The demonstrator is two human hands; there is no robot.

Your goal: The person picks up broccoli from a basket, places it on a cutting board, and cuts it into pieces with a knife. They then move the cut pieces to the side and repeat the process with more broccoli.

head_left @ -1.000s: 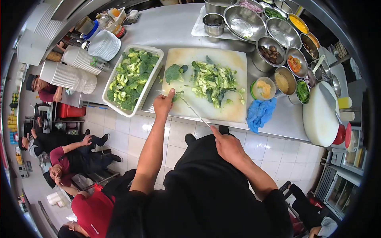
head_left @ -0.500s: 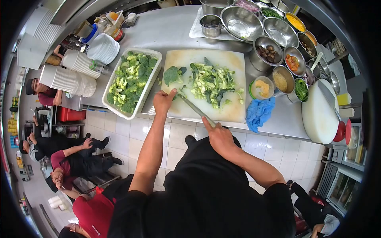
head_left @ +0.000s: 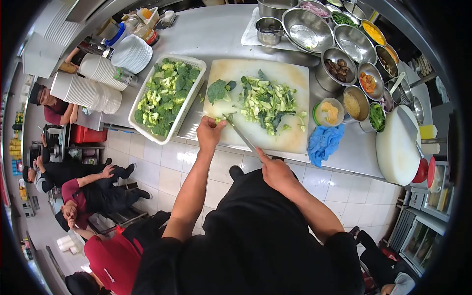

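Pinched in my left hand (head_left: 210,132), at the near left edge of the white cutting board (head_left: 290,143), is a small broccoli piece (head_left: 218,120). My right hand (head_left: 277,172) grips a knife (head_left: 243,135) by its handle; the blade slants up and left over the board, its tip by a little green scrap near my left fingers. A larger broccoli head (head_left: 219,91) lies at the board's left side. To its right spreads a pile of chopped broccoli stems and leaves (head_left: 268,104). A white basket (head_left: 132,119) full of broccoli florets stands left of the board.
A blue cloth (head_left: 324,142) lies right of the board, below a tub of yellow paste (head_left: 328,112). Metal bowls (head_left: 354,43) of ingredients crowd the right. Stacked white bowls (head_left: 86,93) stand at left. Several co-workers (head_left: 110,255) are at the left; another person is at lower right.
My left hand has shifted slightly right and toward me with its fingers bent around the broccoli piece. The knife tip sits a little further left on the board. The whole view has shifted slightly.
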